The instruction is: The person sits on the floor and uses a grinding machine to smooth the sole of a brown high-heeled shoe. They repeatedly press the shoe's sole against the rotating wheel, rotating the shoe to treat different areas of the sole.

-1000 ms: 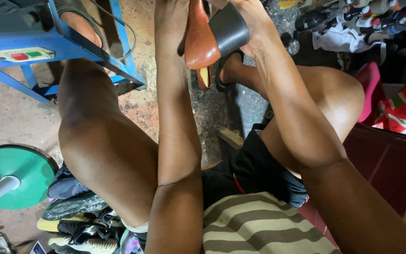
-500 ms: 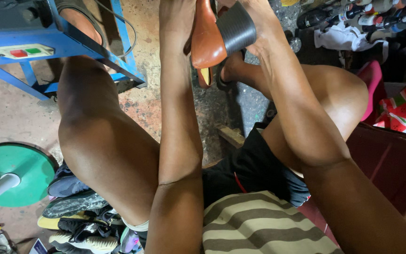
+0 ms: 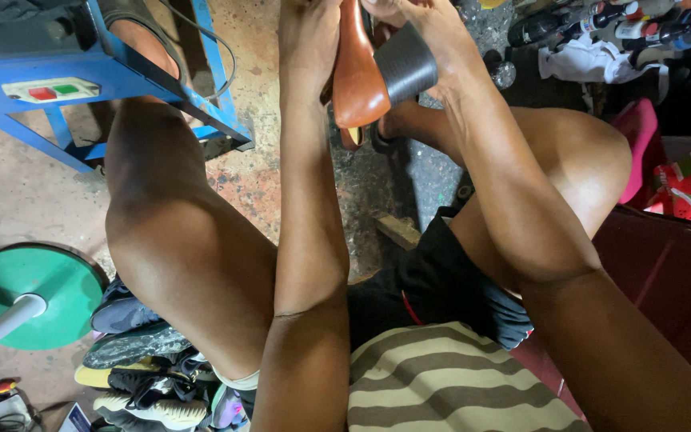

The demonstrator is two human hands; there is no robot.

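Item: brown high-heeled shoe (image 3: 359,76), sole side up, at twelve o'clock of my view, held out over my knees above the concrete floor (image 3: 9,184).

Left hand (image 3: 311,36): grip closed along the shoe's left edge.

Right hand (image 3: 433,32): grip closed around the black block heel (image 3: 405,64), fingers partly out of view at the top.

Progress, as I judge it: heel seated against the sole and being pressed or aligned; no glue or tool visible, so finishing seems left to do.

Surroundings: blue machine frame (image 3: 121,80) at ten o'clock; green round base (image 3: 29,292) at eight; pile of shoes (image 3: 145,376) at seven; bottles (image 3: 601,20) at one.
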